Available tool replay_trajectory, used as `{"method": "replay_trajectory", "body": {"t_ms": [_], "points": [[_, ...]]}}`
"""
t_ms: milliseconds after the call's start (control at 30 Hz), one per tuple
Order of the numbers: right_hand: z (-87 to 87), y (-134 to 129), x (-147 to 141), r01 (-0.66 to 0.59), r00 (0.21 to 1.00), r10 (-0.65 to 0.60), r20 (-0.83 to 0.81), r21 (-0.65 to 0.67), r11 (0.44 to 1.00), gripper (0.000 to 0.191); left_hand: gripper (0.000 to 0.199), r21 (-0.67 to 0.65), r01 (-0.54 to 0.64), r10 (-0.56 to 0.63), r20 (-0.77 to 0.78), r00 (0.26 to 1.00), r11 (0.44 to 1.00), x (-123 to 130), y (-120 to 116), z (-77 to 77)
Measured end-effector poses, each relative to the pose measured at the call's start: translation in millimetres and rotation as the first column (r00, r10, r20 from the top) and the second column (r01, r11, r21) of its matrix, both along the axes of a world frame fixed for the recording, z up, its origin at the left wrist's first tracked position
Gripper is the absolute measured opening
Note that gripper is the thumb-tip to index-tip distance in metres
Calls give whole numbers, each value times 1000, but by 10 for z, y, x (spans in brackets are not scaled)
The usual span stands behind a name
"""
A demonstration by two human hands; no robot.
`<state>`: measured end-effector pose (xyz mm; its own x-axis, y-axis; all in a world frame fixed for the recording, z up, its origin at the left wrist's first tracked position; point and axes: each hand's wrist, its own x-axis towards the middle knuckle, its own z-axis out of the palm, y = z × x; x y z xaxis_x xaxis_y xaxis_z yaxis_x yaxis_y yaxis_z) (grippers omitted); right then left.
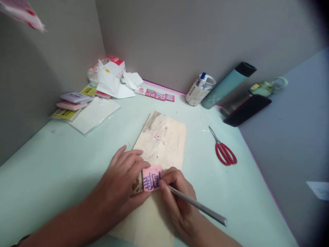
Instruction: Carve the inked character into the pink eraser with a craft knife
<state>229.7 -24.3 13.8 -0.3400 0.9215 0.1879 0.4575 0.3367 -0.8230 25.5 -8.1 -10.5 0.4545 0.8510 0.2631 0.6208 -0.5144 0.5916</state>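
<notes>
A small pink rubber block [152, 178] with a character drawn in purple lies on the wooden board [169, 137]. My left hand [125, 178] holds it from the left, thumb along the near edge and fingers at the far side. A brownish patch shows between that hand and the block. My right hand [178, 195] pinches a slim silver-handled craft knife [200, 205] like a pen, at the block's right edge. The knife's tip is hidden by my fingers. Small pink scraps [158, 138] lie further up the board.
Red-handled scissors [224, 152] lie to the right. Behind stand a can of pens [196, 92], a teal bottle [226, 87] and a dark phone [248, 110]. Pink character pieces [159, 95] line the back wall. Packaged blocks [73, 103] and tissues [109, 80] are at the left.
</notes>
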Motion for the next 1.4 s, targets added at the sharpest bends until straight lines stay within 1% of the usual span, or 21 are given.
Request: {"method": "replay_trajectory", "body": {"t_ms": [100, 200, 533, 733, 867, 1100, 1233, 1400], "points": [[21, 7, 5, -17, 1000, 17, 2, -42, 999, 15, 31, -1, 2, -2, 4, 1000, 1000, -2, -1, -4], [18, 3, 12, -4, 1000, 5, 9, -72, 997, 16, 31, 2, -5, 5, 4, 1000, 1000, 6, -1, -9], [32, -2, 29, -8, 1000, 10, 16, -114, 993, 18, 33, 2, 11, -11, -2, 1000, 1000, -5, 10, -10], [6, -30, 71, -25, 1000, 25, -1, -189, 982, 14, 32, 4, 8, -8, 0, 1000, 1000, -6, 9, -14], [-16, -52, 83, -6, 1000, 5, -4, -186, 983, 13, 33, 8, 7, -7, -4, 1000, 1000, 0, 14, -13], [-61, -65, 87, 14, 997, -29, -72, -193, 981, 12, 32, 8, 2, -2, 6, 1000, 1000, 9, 10, 4], [-91, -70, 55, 64, 989, -87, -123, -180, 982, 15, 32, 7, -6, 6, 7, 1000, 1000, 10, 11, -3], [-179, -90, 22, 125, 965, -153, -213, -138, 982, 19, 32, -6, 5, -5, 1, 1000, 1000, 6, 12, -6]]}}
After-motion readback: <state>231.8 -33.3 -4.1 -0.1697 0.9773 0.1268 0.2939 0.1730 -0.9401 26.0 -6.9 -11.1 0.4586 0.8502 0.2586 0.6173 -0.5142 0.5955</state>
